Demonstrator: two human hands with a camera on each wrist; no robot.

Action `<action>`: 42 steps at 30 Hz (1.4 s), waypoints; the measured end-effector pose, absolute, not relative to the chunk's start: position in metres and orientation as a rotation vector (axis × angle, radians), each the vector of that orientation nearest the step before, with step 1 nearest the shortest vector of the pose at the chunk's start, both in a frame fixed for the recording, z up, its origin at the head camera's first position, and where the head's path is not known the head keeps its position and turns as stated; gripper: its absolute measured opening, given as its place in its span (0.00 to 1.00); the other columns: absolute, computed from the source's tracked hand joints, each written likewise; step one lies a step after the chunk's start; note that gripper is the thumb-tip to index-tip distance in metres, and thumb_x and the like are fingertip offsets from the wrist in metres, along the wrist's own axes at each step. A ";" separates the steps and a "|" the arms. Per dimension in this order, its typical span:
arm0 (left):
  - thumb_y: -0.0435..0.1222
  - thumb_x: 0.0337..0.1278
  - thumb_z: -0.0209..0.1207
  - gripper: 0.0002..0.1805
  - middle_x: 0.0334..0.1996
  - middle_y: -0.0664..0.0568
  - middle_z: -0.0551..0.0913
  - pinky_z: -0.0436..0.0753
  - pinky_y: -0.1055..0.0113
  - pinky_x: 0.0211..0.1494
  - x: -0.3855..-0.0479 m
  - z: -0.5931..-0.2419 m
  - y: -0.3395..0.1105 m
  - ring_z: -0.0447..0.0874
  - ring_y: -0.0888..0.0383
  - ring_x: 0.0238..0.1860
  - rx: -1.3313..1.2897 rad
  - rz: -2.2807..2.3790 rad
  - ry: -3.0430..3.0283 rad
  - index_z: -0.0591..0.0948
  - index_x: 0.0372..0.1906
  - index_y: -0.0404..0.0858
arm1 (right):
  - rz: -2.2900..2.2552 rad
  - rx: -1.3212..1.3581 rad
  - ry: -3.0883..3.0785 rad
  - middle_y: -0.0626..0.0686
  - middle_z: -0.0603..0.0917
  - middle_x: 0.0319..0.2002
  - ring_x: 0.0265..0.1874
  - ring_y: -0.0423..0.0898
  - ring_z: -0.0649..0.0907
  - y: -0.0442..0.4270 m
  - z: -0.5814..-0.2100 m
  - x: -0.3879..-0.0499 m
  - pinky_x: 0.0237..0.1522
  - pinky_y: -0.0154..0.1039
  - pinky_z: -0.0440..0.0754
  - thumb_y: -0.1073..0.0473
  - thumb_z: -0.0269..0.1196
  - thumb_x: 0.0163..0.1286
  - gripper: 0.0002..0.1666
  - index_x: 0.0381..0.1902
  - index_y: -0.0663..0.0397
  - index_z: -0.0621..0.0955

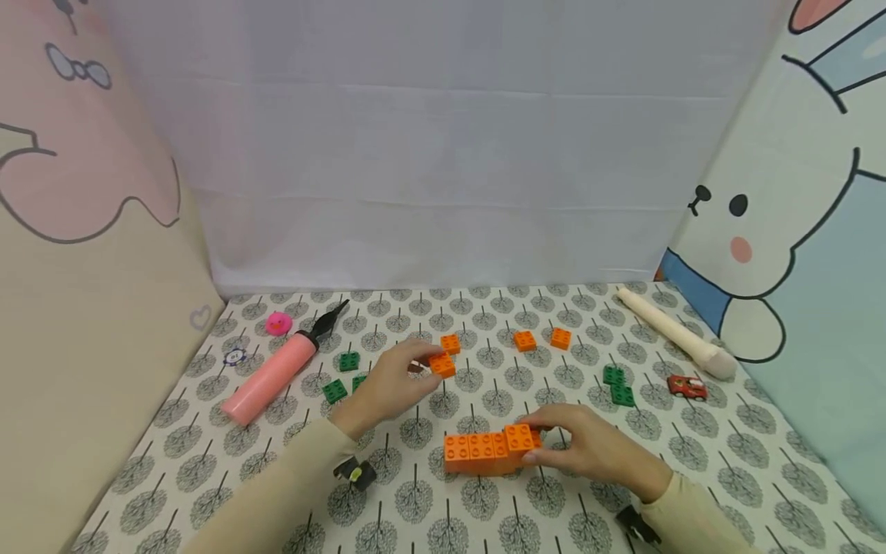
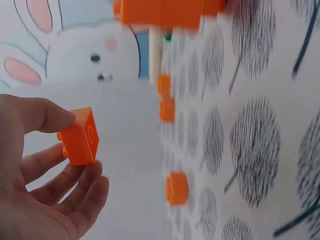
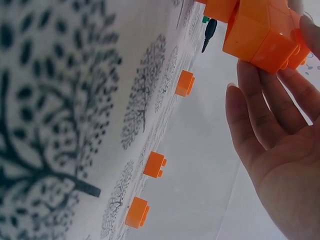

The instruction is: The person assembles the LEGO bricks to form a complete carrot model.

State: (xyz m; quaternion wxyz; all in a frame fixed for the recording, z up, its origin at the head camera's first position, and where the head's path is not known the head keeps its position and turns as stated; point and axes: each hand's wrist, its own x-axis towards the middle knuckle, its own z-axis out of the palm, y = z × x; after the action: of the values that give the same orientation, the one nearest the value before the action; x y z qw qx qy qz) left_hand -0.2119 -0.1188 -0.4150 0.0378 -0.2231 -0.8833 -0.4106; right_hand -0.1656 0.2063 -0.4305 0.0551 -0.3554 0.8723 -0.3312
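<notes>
The step in hand looks like adding to a row of orange bricks (image 1: 471, 454), which lies near the front middle of the table (image 1: 415, 504) with one brick (image 1: 518, 440) set higher near its right end. The right grip (image 1: 584, 442) is closed about that end, thumb on the near side and fingers beyond, apparently steadying it. The left grip (image 1: 391, 381) pinches a single orange brick (image 1: 441, 365) between thumb and fingers, held up clear of the table, studs upward, and well apart from the row. The next move probably calls for bringing this brick over the row, squaring it to the studs and pressing down while the right grip braces the row; a crooked press could shift the join. Three loose orange bricks (image 1: 524, 341) lie farther back, while green bricks (image 1: 334, 391) sit off to both sides, untouched
</notes>
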 end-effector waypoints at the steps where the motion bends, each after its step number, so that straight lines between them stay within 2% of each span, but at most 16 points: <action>1: 0.35 0.58 0.65 0.23 0.51 0.56 0.82 0.82 0.59 0.57 -0.203 -0.413 -0.116 0.79 0.59 0.50 -0.742 -1.258 -2.686 0.80 0.60 0.40 | -1.004 -1.076 2.652 0.38 0.84 0.52 0.50 0.38 0.82 0.206 -0.431 -0.166 0.51 0.45 0.83 0.39 0.65 0.66 0.29 0.59 0.48 0.82; 6: 0.34 0.56 0.66 0.22 0.51 0.59 0.82 0.82 0.65 0.55 -0.168 -0.412 -0.102 0.79 0.62 0.49 -0.966 -1.235 -2.612 0.81 0.58 0.40 | -1.004 -1.087 2.659 0.39 0.84 0.52 0.49 0.38 0.82 0.207 -0.432 -0.165 0.52 0.44 0.83 0.39 0.66 0.66 0.30 0.59 0.50 0.82; 12: 0.32 0.55 0.67 0.23 0.53 0.58 0.81 0.82 0.65 0.57 -0.149 -0.421 -0.086 0.79 0.62 0.51 -1.091 -1.263 -2.597 0.82 0.58 0.41 | -1.015 -1.104 2.663 0.38 0.84 0.51 0.49 0.38 0.83 0.206 -0.433 -0.165 0.51 0.44 0.84 0.41 0.66 0.66 0.27 0.58 0.47 0.83; 20: 0.36 0.58 0.64 0.22 0.55 0.59 0.80 0.79 0.68 0.61 -0.143 -0.425 -0.073 0.77 0.64 0.55 -1.118 -1.120 -2.678 0.82 0.59 0.44 | -1.055 -1.168 2.656 0.36 0.84 0.49 0.46 0.36 0.83 0.205 -0.434 -0.164 0.50 0.42 0.84 0.42 0.67 0.66 0.24 0.58 0.40 0.82; 31: 0.40 0.59 0.64 0.23 0.55 0.61 0.80 0.78 0.70 0.60 -0.142 -0.426 -0.071 0.77 0.66 0.54 -1.125 -1.052 -2.677 0.81 0.60 0.45 | -1.086 -1.204 2.641 0.36 0.85 0.48 0.45 0.36 0.83 0.205 -0.434 -0.166 0.49 0.43 0.84 0.42 0.67 0.65 0.24 0.57 0.40 0.82; 42: 0.39 0.59 0.66 0.22 0.53 0.61 0.82 0.78 0.74 0.58 -0.146 -0.424 -0.070 0.78 0.67 0.51 -1.149 -1.014 -2.735 0.82 0.59 0.45 | -1.088 -1.203 2.649 0.36 0.85 0.49 0.45 0.36 0.83 0.205 -0.435 -0.165 0.49 0.42 0.84 0.43 0.67 0.66 0.24 0.58 0.40 0.82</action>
State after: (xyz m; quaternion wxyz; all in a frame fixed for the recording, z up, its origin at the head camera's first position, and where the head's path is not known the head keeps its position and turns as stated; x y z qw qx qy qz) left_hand -0.1458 -0.0699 -0.4237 0.0032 -0.3665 -0.8724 -0.3235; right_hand -0.1647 0.2055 -0.4352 0.0176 -0.3872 0.8527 -0.3502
